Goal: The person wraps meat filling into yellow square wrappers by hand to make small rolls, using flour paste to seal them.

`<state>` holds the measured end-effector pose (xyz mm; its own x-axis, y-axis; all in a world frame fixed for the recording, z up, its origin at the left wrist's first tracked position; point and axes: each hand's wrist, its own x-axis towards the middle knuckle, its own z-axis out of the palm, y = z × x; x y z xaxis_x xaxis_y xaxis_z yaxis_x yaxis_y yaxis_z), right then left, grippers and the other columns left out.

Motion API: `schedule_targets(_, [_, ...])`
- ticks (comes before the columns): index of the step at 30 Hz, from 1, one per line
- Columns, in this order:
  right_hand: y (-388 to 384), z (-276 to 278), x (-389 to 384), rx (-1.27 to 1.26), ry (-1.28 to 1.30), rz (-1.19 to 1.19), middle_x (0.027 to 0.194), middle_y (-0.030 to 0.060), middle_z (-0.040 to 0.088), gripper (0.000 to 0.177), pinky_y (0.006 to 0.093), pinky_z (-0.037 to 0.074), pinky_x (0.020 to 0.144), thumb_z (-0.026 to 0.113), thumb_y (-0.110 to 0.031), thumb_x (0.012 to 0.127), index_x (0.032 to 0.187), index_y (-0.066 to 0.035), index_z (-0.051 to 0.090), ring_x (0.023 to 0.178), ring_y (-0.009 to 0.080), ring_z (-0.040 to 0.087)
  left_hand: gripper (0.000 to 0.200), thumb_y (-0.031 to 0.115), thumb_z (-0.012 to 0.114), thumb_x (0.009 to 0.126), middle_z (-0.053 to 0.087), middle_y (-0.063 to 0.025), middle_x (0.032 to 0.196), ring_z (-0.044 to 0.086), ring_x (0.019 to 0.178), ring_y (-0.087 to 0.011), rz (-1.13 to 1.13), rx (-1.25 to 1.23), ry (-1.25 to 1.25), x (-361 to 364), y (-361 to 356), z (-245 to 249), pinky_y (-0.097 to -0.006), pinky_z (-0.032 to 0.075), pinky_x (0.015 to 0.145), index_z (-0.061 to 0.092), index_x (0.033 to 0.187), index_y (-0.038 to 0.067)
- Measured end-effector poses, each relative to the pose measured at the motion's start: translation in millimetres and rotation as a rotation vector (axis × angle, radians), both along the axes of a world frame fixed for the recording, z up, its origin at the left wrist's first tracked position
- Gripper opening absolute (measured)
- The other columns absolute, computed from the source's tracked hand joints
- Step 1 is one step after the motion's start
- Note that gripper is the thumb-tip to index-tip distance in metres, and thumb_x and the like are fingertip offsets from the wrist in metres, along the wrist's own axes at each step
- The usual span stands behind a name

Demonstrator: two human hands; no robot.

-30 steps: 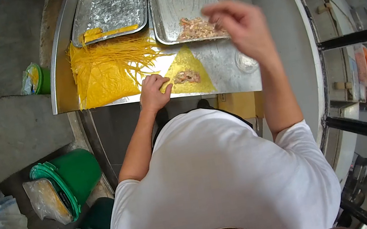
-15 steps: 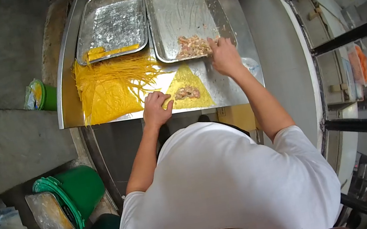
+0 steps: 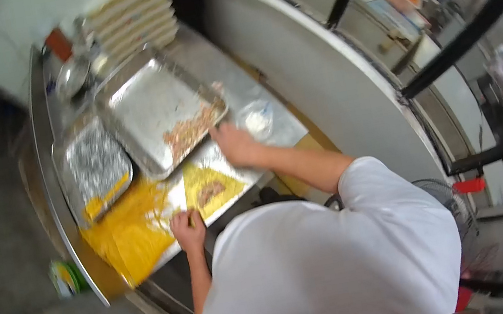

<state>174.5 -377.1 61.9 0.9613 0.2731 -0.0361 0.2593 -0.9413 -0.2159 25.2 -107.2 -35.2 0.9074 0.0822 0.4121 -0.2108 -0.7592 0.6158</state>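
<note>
Have left hand [image 3: 189, 227] at 8 o'clock on the yellow sheet [image 3: 197, 180], right hand [image 3: 237, 143] at 4 o'clock on the metal tray [image 3: 152, 100], can't tell either grip through blur, but could rip that sheet by tugging carelessly.

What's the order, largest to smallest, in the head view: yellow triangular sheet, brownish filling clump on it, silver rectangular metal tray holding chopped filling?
1. Silver rectangular metal tray
2. Yellow triangular sheet
3. Brownish filling clump
</note>
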Motion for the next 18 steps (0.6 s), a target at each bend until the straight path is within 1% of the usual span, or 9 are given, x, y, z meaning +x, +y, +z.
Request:
schedule_targets(1, [2, 5, -5, -0.129, 0.051, 0.072, 0.121, 0.0238, 0.059, 0.046, 0.0471, 0.055, 0.093, 0.066, -0.011, 0.088, 0.131, 0.004, 0.062, 0.119, 0.0386, 0.056, 0.008, 0.013, 0.077, 0.085, 0.066, -0.0139, 0.091, 0.061, 0.093, -0.0356, 0.005, 0.023, -0.022, 2, -1, 2, -0.0457, 0.049, 0.086, 0.076, 0.090, 0.006])
schedule_targets(3, [7, 32, -17, 0.125, 0.022, 0.136, 0.124, 0.0243, 0.059, 0.042, 0.0453, 0.054, 0.098, 0.070, -0.006, 0.079, 0.118, 0.008, 0.067, 0.116, 0.0370, 0.059, 0.008, 0.012, 0.077, 0.086, 0.066, -0.0134, 0.091, 0.061, 0.093, -0.0352, -0.003, -0.045, -0.018, 1, -7, 7, -0.0459, 0.049, 0.085, 0.075, 0.091, 0.006])
schedule_targets(4, [14, 45, -11, 0.152, 0.096, 0.181, 0.131, 0.0275, 0.058, 0.052, 0.0457, 0.048, 0.108, 0.070, -0.004, 0.078, 0.128, 0.009, 0.061, 0.123, 0.0414, 0.057, 0.008, 0.012, 0.077, 0.086, 0.066, -0.0134, 0.091, 0.061, 0.093, -0.0352, -0.030, -0.042, -0.022, -2, -7, 6, -0.0459, 0.049, 0.085, 0.075, 0.091, 0.006])
schedule_targets(5, [23, 44, -3, 0.158, 0.086, 0.161, 0.131, 0.0275, 0.058, 0.052, 0.0457, 0.048, 0.108, 0.070, -0.004, 0.078, 0.128, 0.009, 0.061, 0.123, 0.0414, 0.057, 0.009, 0.012, 0.077, 0.087, 0.066, -0.0133, 0.092, 0.061, 0.093, -0.0351, -0.026, -0.031, -0.017, -1, -6, 6, -0.0459, 0.049, 0.085, 0.075, 0.092, 0.005])
schedule_targets(7, [37, 32, 7, 0.360, -0.284, 0.215, 0.143, 0.0330, 0.051, 0.071, 0.0474, 0.040, 0.117, 0.069, -0.002, 0.079, 0.145, 0.011, 0.045, 0.135, 0.0474, 0.050, 0.009, 0.012, 0.077, 0.087, 0.066, -0.0131, 0.092, 0.062, 0.093, -0.0350, -0.036, -0.014, -0.018, 0, -3, 7, -0.0459, 0.049, 0.085, 0.074, 0.092, 0.005])
schedule_targets(10, [33, 18, 9, 0.321, -0.314, 0.288, 0.151, 0.0363, 0.043, 0.088, 0.0489, 0.034, 0.122, 0.070, -0.002, 0.079, 0.156, 0.010, 0.028, 0.142, 0.0505, 0.044, 0.010, 0.012, 0.075, 0.089, 0.065, -0.0138, 0.095, 0.061, 0.094, -0.0354, -0.031, -0.007, -0.004, 0, -1, 3, -0.0466, 0.048, 0.086, 0.073, 0.095, 0.004])
schedule_targets(14, [16, 7, -43, 0.180, -0.163, 0.318, 0.155, 0.0372, 0.038, 0.097, 0.0502, 0.036, 0.121, 0.071, -0.004, 0.079, 0.160, 0.008, 0.020, 0.143, 0.0502, 0.044, 0.010, 0.012, 0.074, 0.091, 0.066, -0.0139, 0.095, 0.061, 0.094, -0.0357, -0.054, -0.020, -0.010, 0, 2, 1, -0.0476, 0.048, 0.085, 0.073, 0.095, 0.003])
schedule_targets(16, [16, 11, -63, 0.287, 0.132, 0.123, 0.145, 0.0336, 0.047, 0.097, 0.0495, 0.046, 0.111, 0.073, -0.006, 0.078, 0.160, 0.007, 0.023, 0.131, 0.0477, 0.053, 0.010, 0.013, 0.073, 0.092, 0.066, -0.0139, 0.095, 0.061, 0.094, -0.0357, -0.058, -0.017, 0.006, 2, 4, -2, -0.0475, 0.049, 0.085, 0.073, 0.095, 0.003])
schedule_targets(18, [19, 29, -51, 0.275, 0.092, 0.051, 0.136, 0.0304, 0.051, 0.097, 0.0486, 0.051, 0.102, 0.074, -0.007, 0.078, 0.160, 0.006, 0.024, 0.122, 0.0448, 0.056, 0.010, 0.013, 0.073, 0.092, 0.066, -0.0140, 0.095, 0.061, 0.093, -0.0357, -0.058, -0.011, 0.025, 0, 5, -4, -0.0474, 0.049, 0.085, 0.073, 0.095, 0.003])
